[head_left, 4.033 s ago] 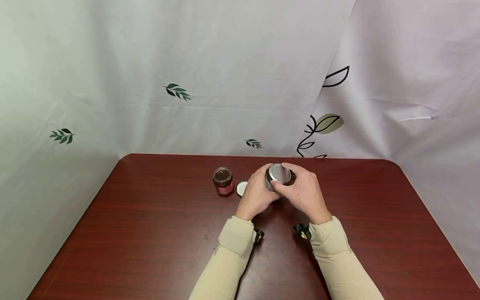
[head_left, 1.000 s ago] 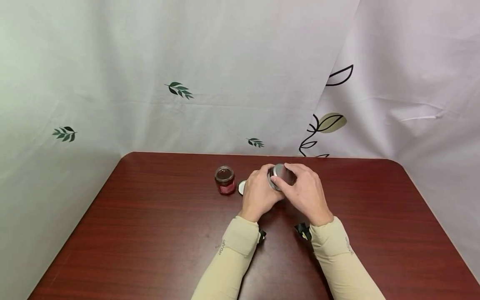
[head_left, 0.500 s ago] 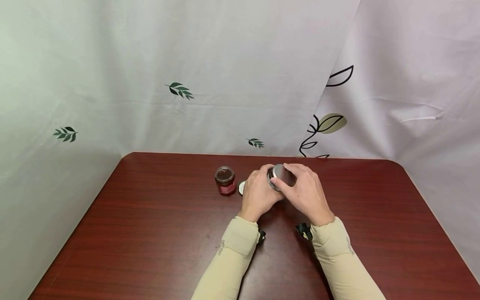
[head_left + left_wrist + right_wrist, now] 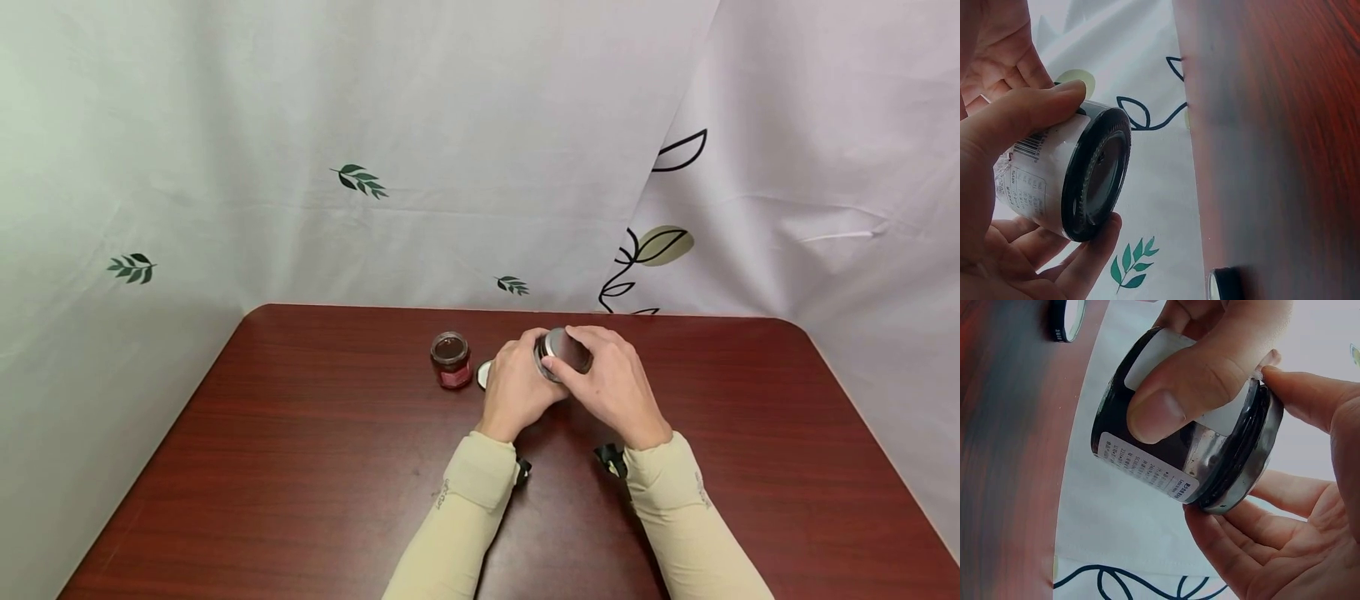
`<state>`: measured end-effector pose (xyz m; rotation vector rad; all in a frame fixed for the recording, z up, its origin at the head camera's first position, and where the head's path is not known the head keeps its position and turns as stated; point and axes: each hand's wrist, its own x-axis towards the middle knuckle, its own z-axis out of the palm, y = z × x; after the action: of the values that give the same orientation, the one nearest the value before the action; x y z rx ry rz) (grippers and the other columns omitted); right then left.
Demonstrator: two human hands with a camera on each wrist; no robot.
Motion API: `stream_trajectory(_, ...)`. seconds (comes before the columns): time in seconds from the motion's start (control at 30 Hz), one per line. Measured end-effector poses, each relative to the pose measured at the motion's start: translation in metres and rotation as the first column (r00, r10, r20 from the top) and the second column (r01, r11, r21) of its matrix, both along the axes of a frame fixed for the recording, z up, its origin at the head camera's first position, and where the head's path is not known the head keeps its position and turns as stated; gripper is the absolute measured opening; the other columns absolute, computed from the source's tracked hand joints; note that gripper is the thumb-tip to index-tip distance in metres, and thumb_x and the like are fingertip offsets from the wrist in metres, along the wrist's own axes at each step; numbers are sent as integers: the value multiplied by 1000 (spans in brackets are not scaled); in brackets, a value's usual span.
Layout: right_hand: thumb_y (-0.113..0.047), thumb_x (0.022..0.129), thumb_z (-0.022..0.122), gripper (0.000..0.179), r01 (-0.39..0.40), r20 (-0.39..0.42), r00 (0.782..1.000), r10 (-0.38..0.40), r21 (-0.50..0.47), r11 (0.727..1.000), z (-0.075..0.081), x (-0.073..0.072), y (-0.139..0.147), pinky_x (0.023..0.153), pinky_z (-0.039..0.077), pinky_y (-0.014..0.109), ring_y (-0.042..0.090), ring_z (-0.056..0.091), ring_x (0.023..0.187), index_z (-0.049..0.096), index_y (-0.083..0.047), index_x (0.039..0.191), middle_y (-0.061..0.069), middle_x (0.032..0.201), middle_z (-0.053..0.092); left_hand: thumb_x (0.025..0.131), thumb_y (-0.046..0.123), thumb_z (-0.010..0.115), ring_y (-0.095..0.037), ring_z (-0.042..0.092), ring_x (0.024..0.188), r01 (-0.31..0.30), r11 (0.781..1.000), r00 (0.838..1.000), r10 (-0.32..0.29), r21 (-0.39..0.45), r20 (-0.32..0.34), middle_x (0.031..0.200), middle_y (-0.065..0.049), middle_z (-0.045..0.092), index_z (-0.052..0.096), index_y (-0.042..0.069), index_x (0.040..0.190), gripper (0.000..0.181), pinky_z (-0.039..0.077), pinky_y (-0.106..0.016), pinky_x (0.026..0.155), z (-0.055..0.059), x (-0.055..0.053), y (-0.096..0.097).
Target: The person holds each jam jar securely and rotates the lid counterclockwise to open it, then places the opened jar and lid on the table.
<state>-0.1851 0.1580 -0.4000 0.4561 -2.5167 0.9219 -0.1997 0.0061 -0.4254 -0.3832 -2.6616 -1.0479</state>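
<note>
Between both hands is a glass jar (image 4: 1110, 419) with dark contents, white labels and a silver lid (image 4: 1254, 459). My left hand (image 4: 517, 387) wraps round the jar's body, thumb along its side. The right hand (image 4: 615, 379) holds the lid between thumb and fingers. In the left wrist view the jar's ridged base (image 4: 1107, 172) faces the camera, and the jar tilts above the table. A second jar (image 4: 451, 362), lidless, with dark contents and a pinkish label, stands to the left. Beside it lies a loose lid (image 4: 483, 375), white inside up, partly hidden by my left hand.
The reddish-brown wooden table (image 4: 300, 467) carries these things near its far edge. A pale curtain (image 4: 450, 167) with leaf prints hangs behind it and along both sides. Black straps (image 4: 611, 460) sit at the wrists by the cream sleeves (image 4: 663, 479).
Compared with four seconds ago, the held jar tilts more and my left hand has turned slightly round it. During the last second both hands stay nearly still.
</note>
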Motion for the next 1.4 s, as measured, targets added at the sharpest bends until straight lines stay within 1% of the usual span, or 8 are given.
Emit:
stream_trajectory(0.33,-30,85,81,52,-20,-15,1000,20,12,1000,-1,-1,1,96,49,48,35,63,113,69,6,121,20,118,69,71,37,88,-23,65,100,14,1000,1000,-14,10,-1,109,-6,71,62,10,129,69,55,-37,85,-1,-1,0)
stream_trajectory(0.77,-29,86,80,51,-39,13,999,39,11,999,0,-1,3,96,49,48,35,62,114,69,6,121,20,120,68,72,36,88,-22,66,100,18,1000,1000,-18,4,8,109,-5,71,62,10,130,69,55,-36,85,-1,-1,-1)
stream_trajectory(1.03,-29,86,79,49,-48,7,999,48,21,999,1,-1,4,96,49,47,33,63,112,69,4,121,18,119,68,70,35,88,-22,66,99,18,1000,1000,-18,8,1,108,-5,71,62,10,128,68,55,-36,84,-2,-2,-1)
stream_trajectory(1.4,-28,88,78,49,-75,13,997,74,52,996,1,0,6,97,48,48,33,61,115,68,3,123,18,122,67,70,34,89,-22,66,98,24,1000,1000,-24,10,5,108,-6,71,62,11,128,68,55,-36,84,-2,-1,-1)
